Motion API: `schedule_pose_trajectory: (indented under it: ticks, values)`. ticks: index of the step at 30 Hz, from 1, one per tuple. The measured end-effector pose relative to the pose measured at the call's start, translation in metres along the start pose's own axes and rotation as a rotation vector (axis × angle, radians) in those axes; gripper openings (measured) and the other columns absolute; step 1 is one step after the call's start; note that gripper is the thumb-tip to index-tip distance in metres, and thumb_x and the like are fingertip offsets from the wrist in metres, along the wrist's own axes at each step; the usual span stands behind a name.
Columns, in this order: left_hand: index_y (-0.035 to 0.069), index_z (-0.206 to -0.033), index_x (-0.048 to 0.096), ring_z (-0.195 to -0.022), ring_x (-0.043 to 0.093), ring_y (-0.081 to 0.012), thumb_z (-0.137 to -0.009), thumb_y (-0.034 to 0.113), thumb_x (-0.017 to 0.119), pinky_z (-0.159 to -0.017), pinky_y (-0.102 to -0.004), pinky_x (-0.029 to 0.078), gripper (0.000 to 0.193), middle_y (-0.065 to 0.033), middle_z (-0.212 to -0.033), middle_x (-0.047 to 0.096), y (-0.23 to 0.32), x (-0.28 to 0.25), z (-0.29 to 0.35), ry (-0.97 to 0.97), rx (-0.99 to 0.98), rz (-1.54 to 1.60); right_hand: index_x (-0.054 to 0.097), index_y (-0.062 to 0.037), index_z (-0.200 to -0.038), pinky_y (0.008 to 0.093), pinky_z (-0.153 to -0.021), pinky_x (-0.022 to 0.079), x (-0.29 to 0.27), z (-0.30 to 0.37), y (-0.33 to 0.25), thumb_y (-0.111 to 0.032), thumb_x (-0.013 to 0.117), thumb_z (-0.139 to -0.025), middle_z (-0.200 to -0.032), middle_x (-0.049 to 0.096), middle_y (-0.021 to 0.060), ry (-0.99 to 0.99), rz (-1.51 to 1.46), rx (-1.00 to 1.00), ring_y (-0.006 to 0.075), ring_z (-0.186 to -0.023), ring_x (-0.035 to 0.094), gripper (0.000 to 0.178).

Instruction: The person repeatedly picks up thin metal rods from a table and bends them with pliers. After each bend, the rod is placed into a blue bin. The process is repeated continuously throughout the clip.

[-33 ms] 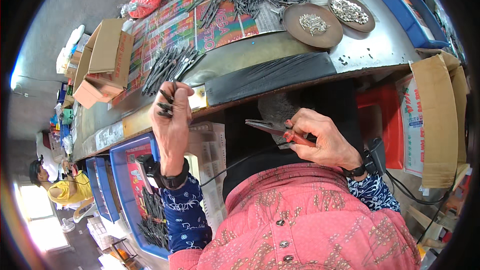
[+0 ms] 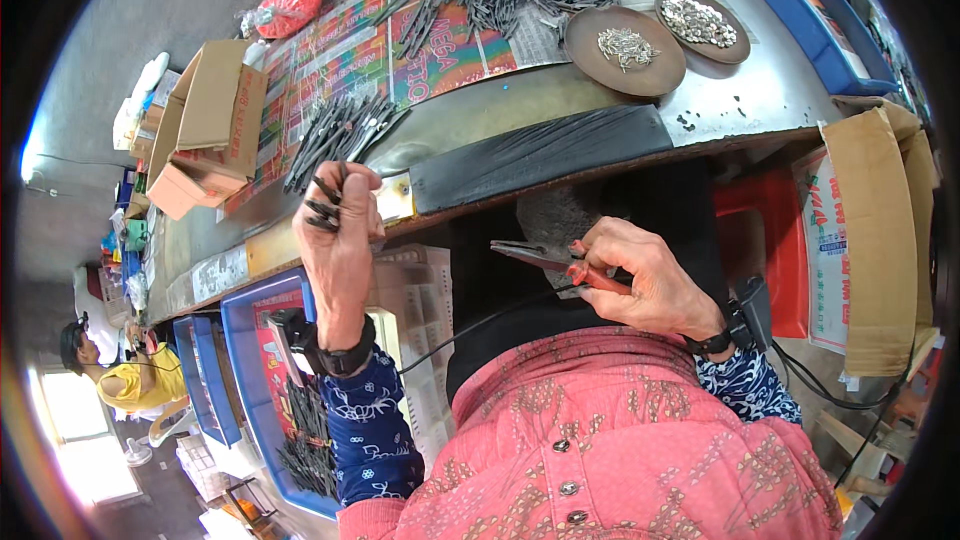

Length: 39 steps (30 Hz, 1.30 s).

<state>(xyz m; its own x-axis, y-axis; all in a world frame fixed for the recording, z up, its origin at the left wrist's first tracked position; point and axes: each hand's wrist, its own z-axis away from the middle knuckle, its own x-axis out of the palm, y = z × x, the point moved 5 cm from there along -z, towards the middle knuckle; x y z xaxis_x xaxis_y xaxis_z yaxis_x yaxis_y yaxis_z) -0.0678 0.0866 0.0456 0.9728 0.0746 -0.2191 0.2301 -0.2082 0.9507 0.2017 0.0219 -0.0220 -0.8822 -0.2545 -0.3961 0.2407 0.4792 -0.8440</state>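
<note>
My left hand (image 2: 338, 235) is closed at the front edge of the bench, just below a pile of thin black strips (image 2: 335, 140). Dark ends show between its curled fingers; they look like the same black strips, though the grip hides most of them. In my right hand (image 2: 645, 275) is a pair of long-nose pliers (image 2: 535, 253) with red handles. Their metal jaws point left, over my lap, and touch nothing. The two hands are apart.
Two brown dishes (image 2: 655, 78) of small metal parts stand at the back right. More black strips (image 2: 435, 0) lie on printed sheets. Cardboard boxes flank me, left (image 2: 215, 120) and right (image 2: 880, 240). A blue tray (image 2: 235, 340) is at lower left; a person in yellow (image 2: 145, 380) sits beyond.
My left hand has shifted slightly to the left, away from the pile of strips. The right hand and the pliers have stayed still.
</note>
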Motion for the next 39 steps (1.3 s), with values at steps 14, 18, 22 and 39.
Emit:
schedule_pose_trajectory:
  ticks: [14,18,22,39]
  values:
    - [0.001,-0.094,0.066,-0.066,0.059,-0.0193,-0.085,0.005,0.072,-0.066,-0.0307,0.048,0.012,-0.0105,-0.078,0.064,-0.016,-0.007,-0.048,0.066,0.293,-0.702,0.061,-0.0011,-0.08,0.0397,-0.069,0.048,-0.001,-0.001,0.009,-0.006,0.071,-0.072,-0.081,0.058,0.0118,-0.004,0.017,0.014,0.0309,-0.079,0.06,0.014]
    - [0.006,-0.098,0.066,-0.081,0.063,-0.0375,-0.076,0.001,0.072,-0.07,-0.0436,0.05,0.024,-0.0147,-0.089,0.063,-0.017,0.003,-0.053,0.036,0.483,-0.974,0.06,-0.001,-0.078,0.0402,-0.069,0.048,0.0,-0.001,0.012,-0.006,0.07,-0.071,-0.081,0.058,0.0121,-0.001,0.01,0.026,0.0314,-0.079,0.059,0.014]
    - [0.007,-0.1,0.066,-0.085,0.062,-0.0391,-0.074,-0.001,0.072,-0.071,-0.0458,0.05,0.028,-0.0148,-0.091,0.061,-0.022,0.007,-0.055,0.033,0.455,-1.069,0.058,-0.0009,-0.077,0.0406,-0.069,0.049,0.001,-0.002,0.015,-0.006,0.07,-0.07,-0.081,0.058,0.0123,-0.017,-0.001,0.038,0.0316,-0.078,0.059,0.015]
    - [0.003,-0.093,0.057,-0.079,0.064,-0.0403,-0.076,0.004,0.073,-0.065,-0.0486,0.051,0.023,-0.0169,-0.091,0.059,-0.02,0.025,-0.063,-0.077,0.511,-1.339,0.063,-0.0023,-0.079,0.0398,-0.07,0.05,0.001,0.0,0.011,-0.006,0.07,-0.07,-0.082,0.059,0.0115,0.005,0.006,0.009,0.0312,-0.079,0.061,0.012]
